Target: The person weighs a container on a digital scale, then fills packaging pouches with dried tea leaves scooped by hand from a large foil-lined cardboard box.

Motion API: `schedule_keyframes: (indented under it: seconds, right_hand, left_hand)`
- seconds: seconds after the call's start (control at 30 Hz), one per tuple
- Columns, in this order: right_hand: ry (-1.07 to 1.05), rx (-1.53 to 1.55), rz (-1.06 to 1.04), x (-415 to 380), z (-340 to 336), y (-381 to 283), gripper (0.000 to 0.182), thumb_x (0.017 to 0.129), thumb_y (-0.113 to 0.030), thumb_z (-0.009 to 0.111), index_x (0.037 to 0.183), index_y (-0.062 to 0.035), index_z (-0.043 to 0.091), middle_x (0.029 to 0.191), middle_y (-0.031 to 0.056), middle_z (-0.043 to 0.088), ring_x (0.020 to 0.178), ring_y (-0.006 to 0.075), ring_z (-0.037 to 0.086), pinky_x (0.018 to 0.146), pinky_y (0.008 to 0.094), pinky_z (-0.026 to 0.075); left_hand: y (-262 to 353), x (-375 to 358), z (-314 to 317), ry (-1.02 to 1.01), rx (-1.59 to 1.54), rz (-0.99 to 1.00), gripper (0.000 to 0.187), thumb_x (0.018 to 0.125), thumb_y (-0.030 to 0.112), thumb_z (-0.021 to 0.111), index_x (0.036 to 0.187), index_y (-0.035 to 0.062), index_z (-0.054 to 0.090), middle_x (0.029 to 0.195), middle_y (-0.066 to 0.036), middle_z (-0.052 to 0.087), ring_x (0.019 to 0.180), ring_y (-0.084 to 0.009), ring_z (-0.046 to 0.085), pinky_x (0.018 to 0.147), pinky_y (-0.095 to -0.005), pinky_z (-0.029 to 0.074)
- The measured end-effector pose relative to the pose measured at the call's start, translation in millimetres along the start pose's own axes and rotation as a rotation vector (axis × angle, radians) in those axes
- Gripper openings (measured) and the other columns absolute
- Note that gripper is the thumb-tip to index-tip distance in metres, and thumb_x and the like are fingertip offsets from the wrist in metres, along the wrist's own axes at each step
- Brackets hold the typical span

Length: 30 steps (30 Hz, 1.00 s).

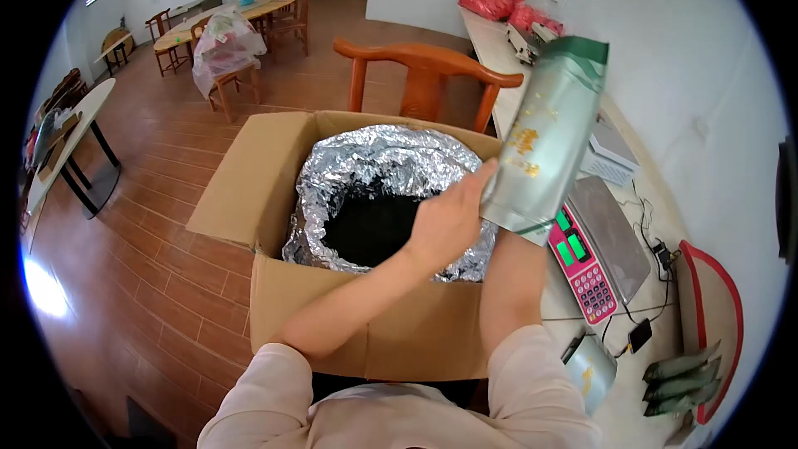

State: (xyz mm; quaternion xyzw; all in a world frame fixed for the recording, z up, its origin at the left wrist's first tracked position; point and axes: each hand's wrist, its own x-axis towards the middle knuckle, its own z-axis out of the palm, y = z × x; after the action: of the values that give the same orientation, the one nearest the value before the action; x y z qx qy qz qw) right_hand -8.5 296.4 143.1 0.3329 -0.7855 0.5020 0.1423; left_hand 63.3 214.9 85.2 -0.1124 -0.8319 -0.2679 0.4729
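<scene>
A shiny green foil pouch (553,129) with gold lettering is held up tilted, to the right of the box. My left hand (449,220) pinches the pouch's lower left edge, its arm crossing over the box. My right forearm (514,283) reaches up behind the pouch, which hides my right hand and its fingers. Below my hands stands an open cardboard box (366,316), holding a crumpled silver foil lining (386,145). Dark loose material (370,229) lies inside the lining; its kind is hard to make out.
On the right-hand counter are a pink digital scale (586,270), another pouch (592,370), several green packets (683,378) by a red-rimmed basket (719,308), cables, and red bags (492,2). A wooden chair (428,75) stands just behind the box.
</scene>
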Motion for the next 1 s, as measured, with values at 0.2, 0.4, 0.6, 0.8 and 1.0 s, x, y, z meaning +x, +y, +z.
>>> schedule_keyframes:
  seconds: [0.2,0.4,0.6,0.8,1.0]
  right_hand:
    - [-0.142,-0.214,-0.203,-9,18,-16,0.012,0.081,-0.006,0.053,0.091,-0.0014,0.056,0.079,0.0186,0.056,0.074,0.0362,0.056,0.065,0.0418,0.044]
    - [-0.413,-0.264,-0.359,-52,18,-69,0.012,0.08,-0.006,0.053,0.09,-0.0017,0.056,0.077,0.0186,0.056,0.073,0.0365,0.056,0.064,0.042,0.044]
    - [-0.365,-0.432,-0.568,-69,-8,-78,0.022,0.08,-0.01,0.055,0.1,-0.0018,0.061,0.081,0.0143,0.061,0.069,0.0311,0.059,0.062,0.0352,0.047]
    - [0.152,0.139,-0.447,-53,-5,-38,0.032,0.093,-0.016,0.038,0.103,0.0024,0.062,0.089,0.0083,0.065,0.079,0.0161,0.061,0.074,0.0288,0.048]
    - [-0.939,-0.009,0.402,-5,74,88,0.032,0.089,-0.028,0.045,0.102,-0.0047,0.062,0.088,0.0049,0.061,0.083,0.0137,0.056,0.074,0.0266,0.045]
  left_hand:
    - [-15,12,-49,0.06,0.203,0.106,0.051,0.066,0.001,0.057,0.115,0.015,0.056,0.071,-0.003,0.053,0.059,-0.0192,0.056,0.048,-0.0304,0.046]
    - [-10,20,-126,-0.129,-0.107,-0.18,0.028,0.075,-0.001,0.054,0.099,0.0105,0.062,0.063,-0.012,0.057,0.053,-0.0272,0.055,0.051,-0.0343,0.044]
    - [-9,17,-128,-0.404,-0.146,-0.282,0.035,0.079,-0.006,0.038,0.104,-0.0008,0.062,0.084,-0.007,0.063,0.078,-0.0127,0.059,0.073,-0.0218,0.045]
    - [-103,17,-95,-0.539,-0.224,-0.808,0.031,0.084,0.011,0.042,0.107,0.0009,0.061,0.058,-0.005,0.05,0.047,-0.01,0.047,0.044,-0.0254,0.039]
    - [-179,-22,-75,-0.613,-0.054,-0.956,0.037,0.083,0.011,0.042,0.114,0.0001,0.058,0.058,-0.005,0.053,0.043,-0.0113,0.048,0.041,-0.0258,0.041]
